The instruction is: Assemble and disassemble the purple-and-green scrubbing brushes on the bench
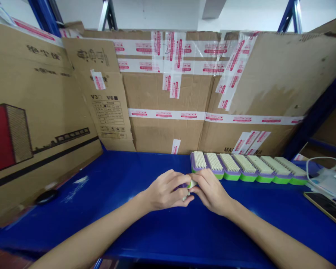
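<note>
Above the middle of the blue table, my left hand (168, 190) is closed around a small scrub brush (184, 185), of which a purple part, a green edge and pale bristles underneath peek out between the fingers. Most of it is hidden. My right hand (210, 190) meets it from the other side, thumb and fingers pinching the white and green end. Whether that end is a separate piece I cannot tell. Just beyond my right hand runs a row of similar scrub brushes (243, 164), purple and green, bristles facing up.
Taped cardboard walls (168, 89) enclose the back and left of the blue table (123, 231). A phone (327, 207) lies at the right edge, near a white cable (309, 168). A black round object (46, 196) sits at the far left.
</note>
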Tool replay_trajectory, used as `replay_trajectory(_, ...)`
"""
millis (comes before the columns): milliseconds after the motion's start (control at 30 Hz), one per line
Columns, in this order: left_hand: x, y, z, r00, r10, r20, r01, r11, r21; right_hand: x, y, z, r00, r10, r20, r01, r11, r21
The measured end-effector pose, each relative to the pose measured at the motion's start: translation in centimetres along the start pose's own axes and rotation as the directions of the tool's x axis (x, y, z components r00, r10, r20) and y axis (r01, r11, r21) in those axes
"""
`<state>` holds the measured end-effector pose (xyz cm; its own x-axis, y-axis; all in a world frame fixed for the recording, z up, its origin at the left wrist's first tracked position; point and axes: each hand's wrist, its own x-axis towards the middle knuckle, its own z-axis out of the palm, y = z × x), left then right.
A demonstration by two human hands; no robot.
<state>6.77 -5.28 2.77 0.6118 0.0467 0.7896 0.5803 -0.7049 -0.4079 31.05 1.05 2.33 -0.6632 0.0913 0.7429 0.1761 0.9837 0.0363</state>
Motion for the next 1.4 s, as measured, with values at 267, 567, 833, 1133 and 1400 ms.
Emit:
replay_trajectory(267,0.7,0.2,-0.2,0.998,-0.052,-0.032,0.050,0.998,-0.042,0.4,-0.4,0.0,0.999,0.005,-0.043,-0.002,0.998,0.055)
replay_trajectory(567,0.9,0.3,-0.2,0.995,-0.070,-0.069,0.066,0.996,-0.057,0.7,-0.5,-0.3,0.998,-0.002,-0.068,0.005,0.999,0.047)
replay_trajectory(833,1.0,0.6,-0.2,0.994,-0.073,-0.086,0.068,0.996,-0.059,0.6,-0.5,-0.2,0.998,0.027,-0.065,-0.022,0.997,0.072)
replay_trajectory(1133,1.0,0.6,-0.2,0.990,-0.098,-0.105,0.092,0.994,-0.060,0.3,-0.3,-0.1,0.997,0.059,-0.057,-0.052,0.992,0.118)
replay_trajectory(1400,1.7,1.0,-0.2,0.963,-0.218,-0.156,0.200,0.972,-0.122,1.1,-0.8,-0.8,0.995,0.053,-0.086,-0.044,0.994,0.101)
